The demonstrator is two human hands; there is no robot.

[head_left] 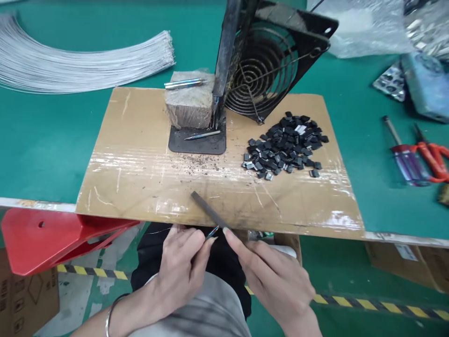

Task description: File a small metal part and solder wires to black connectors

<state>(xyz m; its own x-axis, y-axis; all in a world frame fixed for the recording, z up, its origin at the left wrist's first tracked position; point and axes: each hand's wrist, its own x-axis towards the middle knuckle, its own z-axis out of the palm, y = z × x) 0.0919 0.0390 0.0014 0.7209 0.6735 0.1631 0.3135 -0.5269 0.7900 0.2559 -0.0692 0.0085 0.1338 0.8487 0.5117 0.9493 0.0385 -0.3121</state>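
Close to my body at the table's front edge, my left hand (184, 257) is closed around a small pointed metal rod (212, 232) with a bluish sheen. Only the rod's end shows between thumb and forefinger. My right hand (271, 274) grips a flat, dark metal file (209, 211). The file points up and to the left over the cardboard edge, its lower end passing right beside the rod's tip. Whether file and rod touch, I cannot tell.
On the cardboard sheet (133, 164) stand a grey block (191, 110) bearing metal rods, a black fan (259, 70) and a pile of black parts (284, 147). White wires (87, 68) lie left; a screwdriver (409, 161) and orange-handled pliers (433, 157) lie right. A red stool (45, 238) stands below.
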